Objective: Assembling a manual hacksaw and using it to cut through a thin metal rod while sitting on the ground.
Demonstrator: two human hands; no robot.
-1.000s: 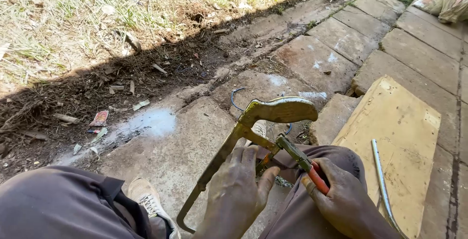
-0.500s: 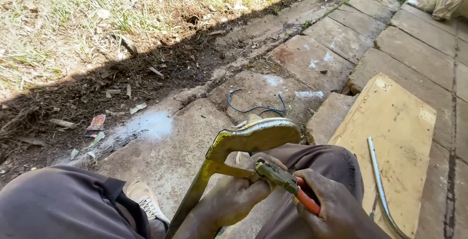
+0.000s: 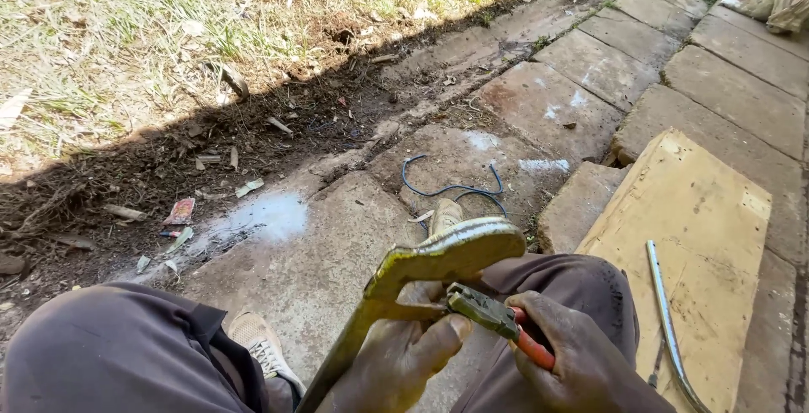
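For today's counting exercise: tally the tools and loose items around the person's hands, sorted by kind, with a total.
Hacksaw frame: 1
Pliers: 1
Metal rod: 1
Wooden board: 1
Blue wire: 1
Total: 5

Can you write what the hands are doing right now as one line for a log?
left hand: holds yellow-green hacksaw frame | right hand: grips red-handled pliers at frame | nearby: metal rod on board

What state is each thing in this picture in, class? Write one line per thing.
Hacksaw frame: tilted, gripped by left hand.
Pliers: held in right hand, tips against the frame.
Blue wire: lying loose on the paving.
Metal rod: lying flat on the board.
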